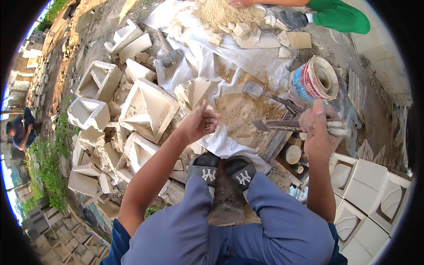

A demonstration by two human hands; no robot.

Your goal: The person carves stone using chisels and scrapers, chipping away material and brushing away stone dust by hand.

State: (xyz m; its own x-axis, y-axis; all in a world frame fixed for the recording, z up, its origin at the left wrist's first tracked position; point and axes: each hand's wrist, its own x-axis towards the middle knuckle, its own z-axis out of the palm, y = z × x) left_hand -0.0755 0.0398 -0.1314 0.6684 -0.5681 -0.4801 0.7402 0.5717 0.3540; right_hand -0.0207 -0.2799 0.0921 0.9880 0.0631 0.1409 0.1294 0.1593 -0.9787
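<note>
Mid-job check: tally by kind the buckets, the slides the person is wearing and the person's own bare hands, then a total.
Buckets: 1 (red-and-blue bucket)
Slides worn: 2 (left slide, right slide)
Bare hands: 2 (left hand, right hand)
Total: 5

Left of the fingers (211,120) of the left hand (193,128) lies a heap of blocks (150,109); before these fingers, a mallet (171,58) at the edge of a sheet (204,62); between the fingers of both hands, powder (238,109); within those of the right hand (319,137), a hand tool (282,125); before them stands a bucket (304,81); behind them to the left, logs (293,154); behind them to the right, stacked blocks (361,194); behind all fingers, two sandals (203,162)
</note>
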